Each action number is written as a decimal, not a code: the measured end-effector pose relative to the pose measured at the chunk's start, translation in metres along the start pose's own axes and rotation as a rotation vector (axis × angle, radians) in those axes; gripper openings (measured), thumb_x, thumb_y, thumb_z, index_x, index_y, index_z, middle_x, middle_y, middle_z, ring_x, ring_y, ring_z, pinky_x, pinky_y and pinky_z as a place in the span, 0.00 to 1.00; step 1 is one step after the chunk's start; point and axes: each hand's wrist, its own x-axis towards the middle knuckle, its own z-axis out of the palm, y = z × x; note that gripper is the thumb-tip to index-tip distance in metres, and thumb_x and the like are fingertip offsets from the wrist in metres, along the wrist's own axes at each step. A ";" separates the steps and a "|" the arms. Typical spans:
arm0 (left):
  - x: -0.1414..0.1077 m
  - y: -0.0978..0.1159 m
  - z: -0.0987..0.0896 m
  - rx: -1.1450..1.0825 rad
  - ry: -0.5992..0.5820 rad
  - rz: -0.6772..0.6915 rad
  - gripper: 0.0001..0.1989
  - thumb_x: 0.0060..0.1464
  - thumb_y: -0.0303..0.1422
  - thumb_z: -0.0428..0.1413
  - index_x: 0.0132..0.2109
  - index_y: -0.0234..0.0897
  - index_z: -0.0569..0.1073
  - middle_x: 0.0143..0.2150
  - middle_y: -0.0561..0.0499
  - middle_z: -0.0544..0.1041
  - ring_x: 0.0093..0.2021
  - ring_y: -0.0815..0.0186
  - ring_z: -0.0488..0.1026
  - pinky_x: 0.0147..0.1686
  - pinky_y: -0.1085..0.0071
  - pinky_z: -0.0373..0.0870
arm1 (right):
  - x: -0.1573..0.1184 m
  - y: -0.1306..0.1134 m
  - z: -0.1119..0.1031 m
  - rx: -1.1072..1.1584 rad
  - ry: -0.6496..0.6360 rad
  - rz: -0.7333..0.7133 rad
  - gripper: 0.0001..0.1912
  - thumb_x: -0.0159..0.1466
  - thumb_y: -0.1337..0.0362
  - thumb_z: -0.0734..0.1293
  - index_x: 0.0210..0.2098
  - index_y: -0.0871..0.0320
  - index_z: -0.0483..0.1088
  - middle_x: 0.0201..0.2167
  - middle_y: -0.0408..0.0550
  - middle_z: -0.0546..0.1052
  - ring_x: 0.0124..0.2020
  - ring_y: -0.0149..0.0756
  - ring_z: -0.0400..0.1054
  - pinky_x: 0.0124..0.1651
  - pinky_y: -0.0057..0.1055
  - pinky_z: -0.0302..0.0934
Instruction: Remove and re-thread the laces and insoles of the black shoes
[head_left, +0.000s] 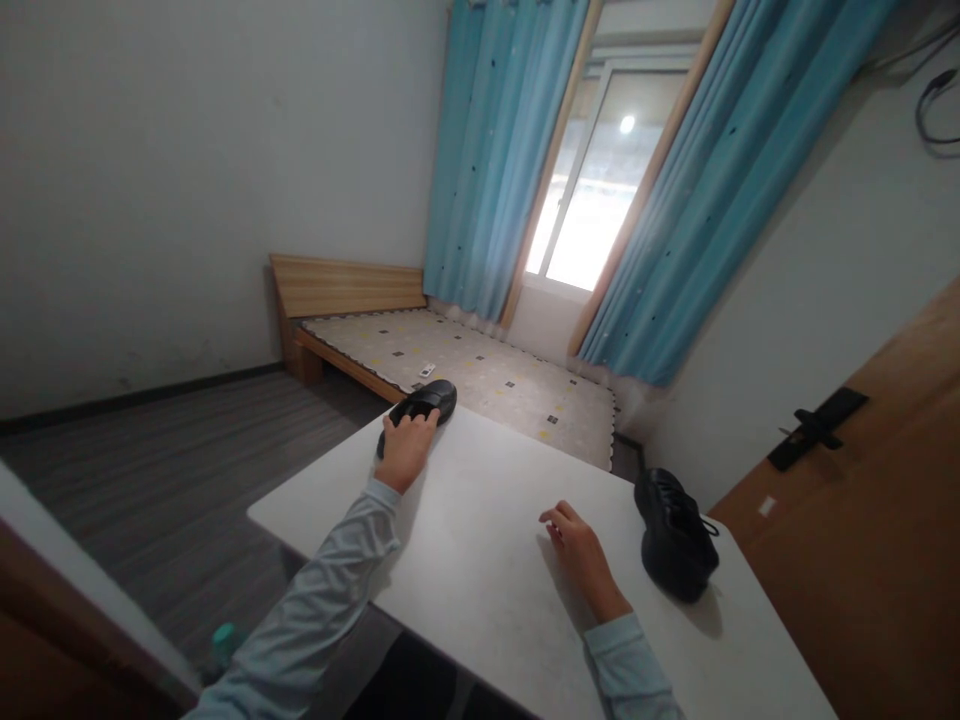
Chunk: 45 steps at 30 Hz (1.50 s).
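My left hand (406,452) grips a black shoe (442,396) at the far left corner of the white table (480,500), its fingers curled over the shoe's opening. The hand hides part of the shoe's side. Over the middle of the tabletop, my right hand (579,548) is held with loosely bent fingers, a little apart, and nothing in them. To its right stands a second black shoe (671,535) with laces, near the table's right edge and apart from both hands.
Beyond the table is a low bed (487,370) with a patterned mattress and a wooden headboard (349,287). A small white object (427,370) lies on it. Blue curtains (502,150) flank the window. A wooden door (847,520) with a black handle is at right; a green-capped object (225,638) is low at left.
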 end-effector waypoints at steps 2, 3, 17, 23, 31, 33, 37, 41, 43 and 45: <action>0.001 -0.002 -0.003 -0.014 -0.010 -0.012 0.22 0.58 0.21 0.39 0.58 0.37 0.60 0.42 0.40 0.75 0.44 0.55 0.72 0.50 0.48 0.56 | -0.001 0.002 0.001 -0.007 0.012 0.003 0.15 0.60 0.76 0.55 0.37 0.57 0.71 0.34 0.46 0.71 0.28 0.31 0.67 0.34 0.27 0.60; 0.001 -0.003 -0.005 -0.017 -0.018 -0.025 0.22 0.58 0.21 0.39 0.58 0.37 0.60 0.41 0.40 0.76 0.43 0.56 0.73 0.50 0.50 0.57 | -0.001 0.003 0.001 -0.010 0.020 0.003 0.15 0.60 0.76 0.55 0.36 0.57 0.71 0.34 0.46 0.71 0.28 0.31 0.67 0.33 0.27 0.60; 0.006 -0.011 -0.011 -0.079 0.013 -0.067 0.13 0.55 0.28 0.50 0.46 0.41 0.73 0.41 0.43 0.78 0.45 0.57 0.74 0.43 0.63 0.58 | -0.001 0.009 0.002 -0.063 0.022 0.017 0.16 0.59 0.76 0.55 0.36 0.57 0.70 0.34 0.48 0.70 0.26 0.31 0.67 0.31 0.27 0.59; -0.006 0.008 -0.009 -0.180 0.105 0.014 0.15 0.56 0.25 0.48 0.46 0.42 0.74 0.39 0.45 0.78 0.43 0.59 0.73 0.46 0.60 0.58 | -0.001 0.011 0.004 -0.046 0.025 0.003 0.13 0.61 0.72 0.55 0.36 0.58 0.70 0.35 0.48 0.69 0.25 0.32 0.66 0.31 0.29 0.60; -0.039 0.057 -0.012 -0.319 0.251 0.257 0.14 0.58 0.24 0.47 0.45 0.39 0.74 0.36 0.50 0.78 0.38 0.65 0.71 0.57 0.63 0.55 | -0.001 0.014 0.006 0.096 0.051 0.030 0.11 0.62 0.68 0.56 0.37 0.57 0.68 0.38 0.50 0.69 0.30 0.34 0.68 0.36 0.31 0.63; -0.048 0.070 -0.015 -0.339 0.260 0.306 0.14 0.59 0.24 0.46 0.45 0.40 0.74 0.36 0.52 0.77 0.38 0.66 0.70 0.57 0.63 0.57 | 0.000 0.015 0.005 0.102 0.071 0.031 0.11 0.62 0.68 0.55 0.38 0.57 0.68 0.38 0.50 0.69 0.30 0.34 0.68 0.36 0.32 0.63; -0.071 0.096 -0.015 -0.368 0.268 0.392 0.12 0.59 0.26 0.47 0.46 0.39 0.73 0.32 0.53 0.77 0.37 0.67 0.70 0.56 0.64 0.59 | 0.001 0.015 0.000 0.097 0.139 0.050 0.11 0.63 0.67 0.55 0.39 0.58 0.67 0.37 0.49 0.69 0.29 0.34 0.67 0.36 0.34 0.63; -0.095 0.119 -0.009 -0.413 0.246 0.451 0.11 0.60 0.26 0.48 0.44 0.39 0.73 0.29 0.53 0.76 0.36 0.68 0.70 0.55 0.64 0.60 | 0.002 0.015 -0.005 0.159 0.238 0.108 0.12 0.64 0.63 0.56 0.42 0.59 0.66 0.35 0.49 0.69 0.28 0.35 0.66 0.36 0.35 0.63; -0.105 0.130 -0.005 -0.433 0.246 0.477 0.09 0.59 0.27 0.49 0.42 0.39 0.73 0.28 0.54 0.76 0.35 0.68 0.70 0.55 0.64 0.60 | 0.002 0.015 -0.006 0.223 0.306 0.166 0.12 0.64 0.60 0.56 0.40 0.59 0.65 0.34 0.50 0.69 0.29 0.37 0.66 0.35 0.36 0.64; -0.112 0.139 0.000 -0.438 0.252 0.493 0.08 0.59 0.26 0.50 0.41 0.39 0.73 0.27 0.54 0.76 0.34 0.68 0.70 0.53 0.64 0.62 | 0.002 0.016 -0.007 0.304 0.367 0.243 0.12 0.64 0.58 0.56 0.40 0.59 0.64 0.35 0.51 0.70 0.33 0.39 0.68 0.35 0.37 0.64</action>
